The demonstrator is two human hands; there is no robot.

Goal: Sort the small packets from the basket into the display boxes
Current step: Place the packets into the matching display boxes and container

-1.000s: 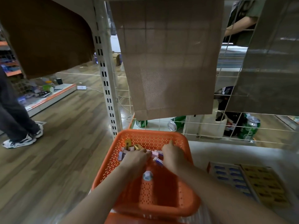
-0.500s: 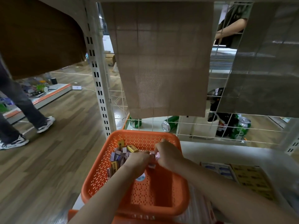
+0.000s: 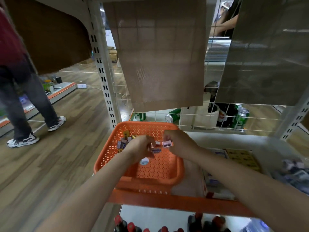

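"Orange plastic, punched all over with small holes: is that the basket [image 3: 107, 158]?"

"Yes, rectangular with rounded corners, on a white shelf with an orange front edge [image 3: 167, 200]. The loose packets [image 3: 124, 141], small cardboard blocks in yellow, purple and pink, are heaped in its far left corner. A round sticker [image 3: 144, 161] shows on the floor."

"And the hands?"

"Both are over the basket's middle. The right hand [image 3: 178, 141] pinches a pale packet [image 3: 166, 144] between thumb and fingers. Its long axis runs left to right, with a purple-printed face turned towards the camera."

"The left?"

"The left hand [image 3: 138, 148] has its fingers curled downward, the tips against a purple packet [image 3: 156, 150] that also lies roughly crosswise, slightly tilted. Blur hides whether it truly grips it."

"Where are the display boxes?"

"Flat on the shelf to the basket's right: a blue-and-white box [image 3: 219, 152], then a yellow box [image 3: 242, 156], both shallow card trays filled with rows."
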